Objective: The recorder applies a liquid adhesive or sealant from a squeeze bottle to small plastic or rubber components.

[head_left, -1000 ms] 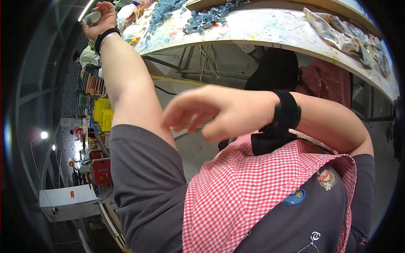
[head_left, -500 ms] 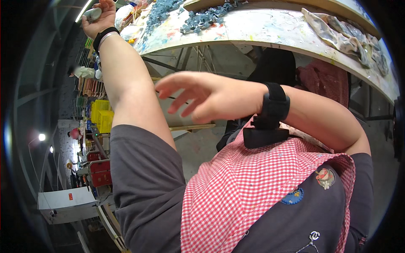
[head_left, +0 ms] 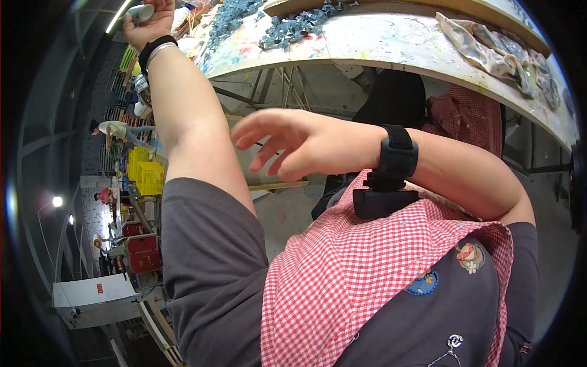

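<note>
Up in the frame's upper left, a small pale object (head_left: pixel 142 12) is gripped in the raised left hand (head_left: pixel 148 21), lifted level with the paint-spattered table (head_left: pixel 391 43). Mid-frame, the right hand (head_left: pixel 299 144) is held empty, fingers spread loosely, apparently for balance.

The scene was evenly and brightly lit from above; a strip lamp (head_left: pixel 120 14) and small round lamps (head_left: pixel 57 201) were recorded as glare spots at the left. A black vignette was seen around the fisheye circle. The desk (head_left: pixel 391 43) edge was bent strongly. The right hand (head_left: pixel 299 144) was slightly motion-blurred at the fingertips; soft shadow was noted under the desk.
</note>
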Demonstrator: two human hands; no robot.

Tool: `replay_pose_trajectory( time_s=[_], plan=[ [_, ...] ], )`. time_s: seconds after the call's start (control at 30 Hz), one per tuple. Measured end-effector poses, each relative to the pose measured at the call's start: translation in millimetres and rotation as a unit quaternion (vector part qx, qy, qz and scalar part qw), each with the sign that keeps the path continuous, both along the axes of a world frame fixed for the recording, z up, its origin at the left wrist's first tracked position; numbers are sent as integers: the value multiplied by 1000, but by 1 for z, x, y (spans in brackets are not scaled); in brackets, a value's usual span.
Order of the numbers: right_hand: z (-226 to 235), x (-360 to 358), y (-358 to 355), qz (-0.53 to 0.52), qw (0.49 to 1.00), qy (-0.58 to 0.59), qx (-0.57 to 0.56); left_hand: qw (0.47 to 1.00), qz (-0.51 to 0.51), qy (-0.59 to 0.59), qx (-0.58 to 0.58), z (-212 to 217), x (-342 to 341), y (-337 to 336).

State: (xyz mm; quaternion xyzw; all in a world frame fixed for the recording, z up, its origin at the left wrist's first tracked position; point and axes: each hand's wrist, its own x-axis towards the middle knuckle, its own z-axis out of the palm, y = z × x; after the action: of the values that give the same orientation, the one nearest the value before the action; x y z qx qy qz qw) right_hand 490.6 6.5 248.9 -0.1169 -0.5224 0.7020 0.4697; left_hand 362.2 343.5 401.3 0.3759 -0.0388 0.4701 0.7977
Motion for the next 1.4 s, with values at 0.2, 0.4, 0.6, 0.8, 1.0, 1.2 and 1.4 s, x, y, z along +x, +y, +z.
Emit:
replay_pose_trajectory(
  time_s=[0.2, 0.4, 0.6, 0.8, 1.0, 1.2, 1.4],
  plan=[
    [5, 13, -1, 37, 998, -55, 13, 999, -22, 19, 16, -8, 4, 12],
    [0, 52, -25, -231, 924, -232, 200, 945, 3, 265, 191, -35, 16, -34],
    [27, 102, -44, -565, 516, -508, 396, 903, 20, 295, 310, -85, 92, -202],
    [-6, 131, -46, -624, 421, -496, 432, 932, -233, 242, 139, -122, 148, -297],
    [-22, 149, -68, -655, 337, -522, 430, 889, -351, 238, 174, -146, 170, -301],
    [-34, 159, -75, -728, 372, -378, 435, 731, -314, 324, 512, -122, 166, -275],
    [-34, 175, -83, -824, 468, -168, 273, 441, 310, 627, 563, -120, 126, -203]
  ],
)
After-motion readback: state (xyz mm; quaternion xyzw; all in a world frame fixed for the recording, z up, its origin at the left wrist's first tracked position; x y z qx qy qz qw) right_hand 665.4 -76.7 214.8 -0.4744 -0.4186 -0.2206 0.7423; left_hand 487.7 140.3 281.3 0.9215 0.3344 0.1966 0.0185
